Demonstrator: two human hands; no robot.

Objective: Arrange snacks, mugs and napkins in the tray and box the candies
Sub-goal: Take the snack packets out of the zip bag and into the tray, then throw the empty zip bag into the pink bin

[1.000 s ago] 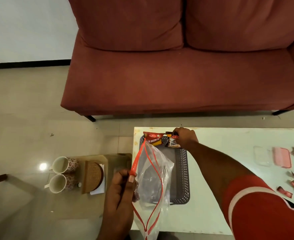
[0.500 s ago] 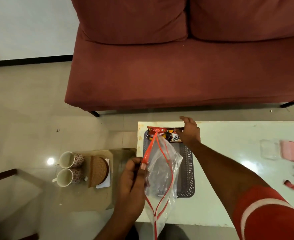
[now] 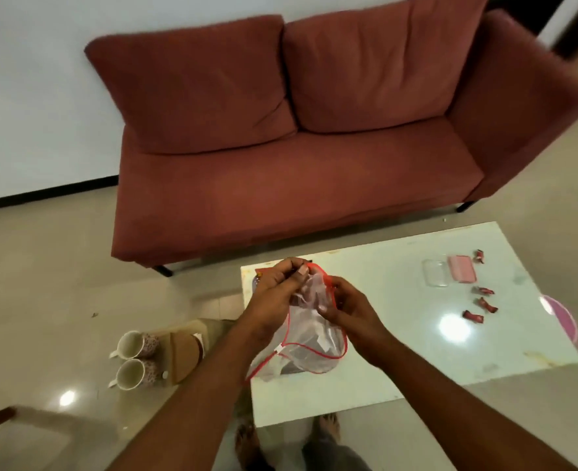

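Both hands hold a clear plastic bag with a red zip edge (image 3: 309, 338) above the table's left end. My left hand (image 3: 275, 290) pinches its top rim and my right hand (image 3: 345, 305) grips its right side. The bag hides most of the grey tray; only a sliver of a red snack packet (image 3: 259, 271) shows behind my left hand. Several red wrapped candies (image 3: 481, 302) lie on the white table (image 3: 399, 294) at the right, near a clear box (image 3: 435, 277) and its pink lid (image 3: 462, 268). Two mugs (image 3: 134, 360) stand beside a brown coaster holder (image 3: 183, 351) with white napkins on a low side surface at the left.
A red sofa (image 3: 294, 158) stands behind the table. A pink round object (image 3: 561, 317) sits at the table's right edge. My feet (image 3: 287, 436) show on the glossy floor below the table's near edge.
My right hand has left the snack packets in the tray and come back to grip the bag. The head has tilted up, so more of the sofa shows.
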